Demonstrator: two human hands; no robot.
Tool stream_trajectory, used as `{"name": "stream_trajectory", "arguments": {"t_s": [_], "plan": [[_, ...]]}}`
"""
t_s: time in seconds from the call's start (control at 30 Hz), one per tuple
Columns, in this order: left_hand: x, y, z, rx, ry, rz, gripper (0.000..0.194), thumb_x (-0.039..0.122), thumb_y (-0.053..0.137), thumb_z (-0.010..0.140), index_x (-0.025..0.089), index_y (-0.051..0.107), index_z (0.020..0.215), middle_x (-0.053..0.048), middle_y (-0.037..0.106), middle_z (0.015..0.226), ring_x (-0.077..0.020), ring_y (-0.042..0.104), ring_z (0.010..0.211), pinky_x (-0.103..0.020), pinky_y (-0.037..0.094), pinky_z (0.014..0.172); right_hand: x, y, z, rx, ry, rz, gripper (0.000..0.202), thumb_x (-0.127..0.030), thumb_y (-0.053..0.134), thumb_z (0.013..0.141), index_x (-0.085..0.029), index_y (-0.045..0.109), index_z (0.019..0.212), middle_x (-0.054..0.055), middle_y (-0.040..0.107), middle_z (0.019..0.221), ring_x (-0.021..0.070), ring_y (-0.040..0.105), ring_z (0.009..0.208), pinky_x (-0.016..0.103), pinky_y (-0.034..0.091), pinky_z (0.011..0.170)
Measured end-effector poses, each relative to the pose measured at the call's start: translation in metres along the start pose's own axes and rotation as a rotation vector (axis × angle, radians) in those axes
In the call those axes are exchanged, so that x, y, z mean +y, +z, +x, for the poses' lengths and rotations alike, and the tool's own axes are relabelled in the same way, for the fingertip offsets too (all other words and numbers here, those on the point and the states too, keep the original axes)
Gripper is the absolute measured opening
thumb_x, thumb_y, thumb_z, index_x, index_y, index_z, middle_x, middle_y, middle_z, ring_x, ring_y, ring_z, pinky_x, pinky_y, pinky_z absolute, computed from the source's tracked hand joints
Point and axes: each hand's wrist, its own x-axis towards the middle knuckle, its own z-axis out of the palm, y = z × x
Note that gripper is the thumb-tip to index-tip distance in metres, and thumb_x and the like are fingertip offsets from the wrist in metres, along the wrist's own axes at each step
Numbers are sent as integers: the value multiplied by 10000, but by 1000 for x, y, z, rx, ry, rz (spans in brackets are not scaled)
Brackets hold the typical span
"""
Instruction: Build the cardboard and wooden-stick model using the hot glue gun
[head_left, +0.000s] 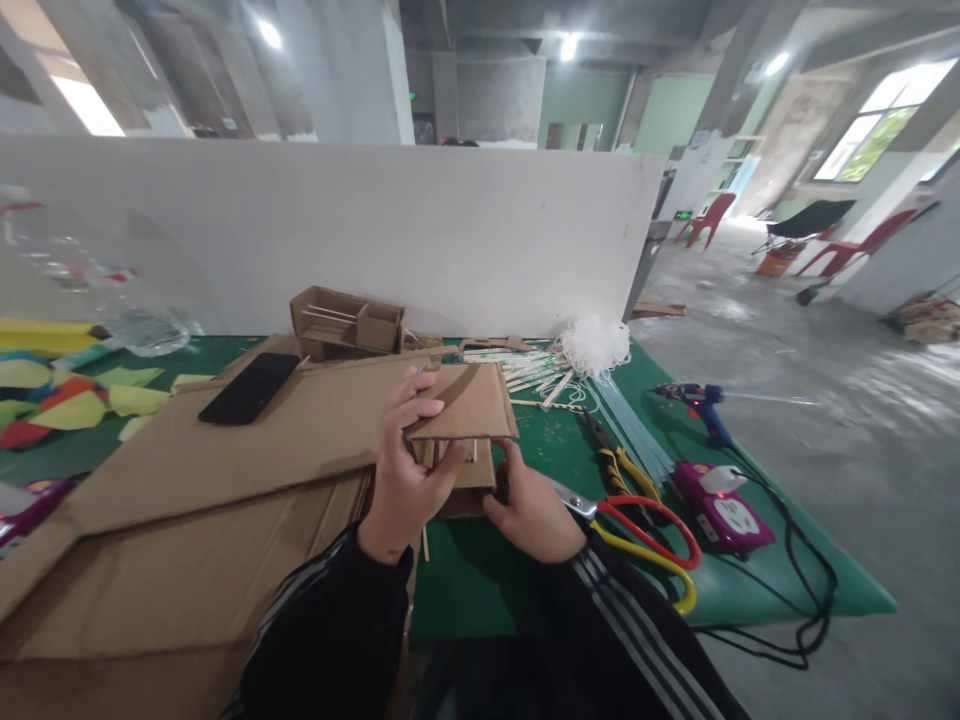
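Observation:
My left hand (405, 475) is closed round the left side of a small cardboard box (476, 475), its fingers over a flat cardboard piece (469, 400) on top and its thumb at the front. Inside the gap under that piece, thin pale sticks show. My right hand (540, 510) pinches the box's right front corner, with fingertips near the top piece's edge. Whether the top piece is fixed to the box I cannot tell. Just right of my right hand lie scissors (652, 545) with red and yellow handles.
Large cardboard sheets (247, 470) cover the table's left, with a black phone (251, 388) on them. Another cardboard box (349, 320) stands behind. On the right are pliers (622, 455), glue sticks (630, 425), a blue glue gun (697, 405) and a purple power strip (724, 510) with cords.

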Motion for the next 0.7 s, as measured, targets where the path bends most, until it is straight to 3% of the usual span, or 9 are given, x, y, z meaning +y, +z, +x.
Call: {"name": "stream_trajectory", "arguments": {"t_s": [0.17, 0.33, 0.53, 0.7], "plan": [[2, -1, 0, -16, 6, -33, 474, 105, 733, 811, 216, 477, 1194, -141, 533, 1375, -308, 425, 1421, -627, 261, 1212, 0, 3, 2, 41, -13, -8, 751, -229, 514, 825, -154, 187, 1496, 33, 658, 819, 232, 633, 712, 291, 381, 626], [5, -4, 1, -45, -23, -50, 445, 116, 703, 834, 213, 472, 1202, -144, 521, 1380, -308, 387, 1443, -622, 239, 1218, -1, 3, 1, 77, -15, -19, 763, -218, 506, 824, -143, 165, 1502, 19, 654, 784, 225, 623, 679, 282, 363, 599], [3, -8, -2, -87, -14, -116, 386, 419, 580, 950, 209, 484, 1260, -162, 479, 1430, -334, 348, 1459, -633, 209, 1216, -12, -7, 0, 128, -14, -19, 679, -239, 506, 841, -162, 233, 1458, 19, 689, 800, 232, 650, 694, 283, 347, 584], [0, -4, -3, -33, -21, -147, 461, 601, 385, 983, 253, 515, 1257, -117, 506, 1424, -322, 368, 1451, -606, 256, 1212, -25, -19, 2, 170, -9, -18, 670, -252, 507, 843, -177, 253, 1458, 28, 718, 837, 263, 677, 751, 300, 394, 622]]}}
